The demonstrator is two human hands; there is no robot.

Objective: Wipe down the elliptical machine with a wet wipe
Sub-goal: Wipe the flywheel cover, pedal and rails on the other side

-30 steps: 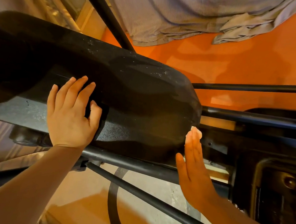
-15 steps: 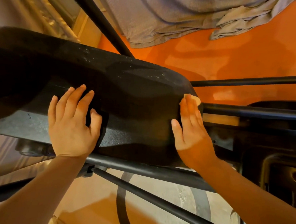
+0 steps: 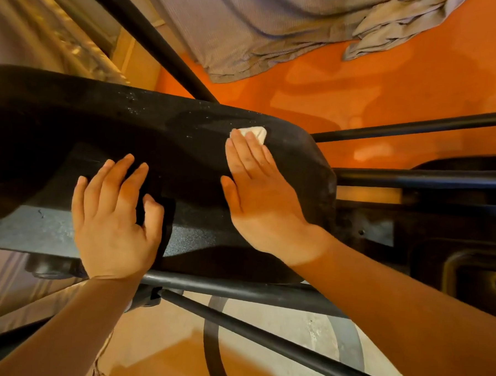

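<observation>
Right hand [image 3: 261, 194] moved inward, wipe [image 3: 255, 133] under fingertips

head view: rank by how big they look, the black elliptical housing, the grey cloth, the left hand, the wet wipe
1. black elliptical housing
2. grey cloth, cut off by the frame
3. left hand, enlarged by nearness
4. wet wipe, mostly hidden under the right hand
</observation>
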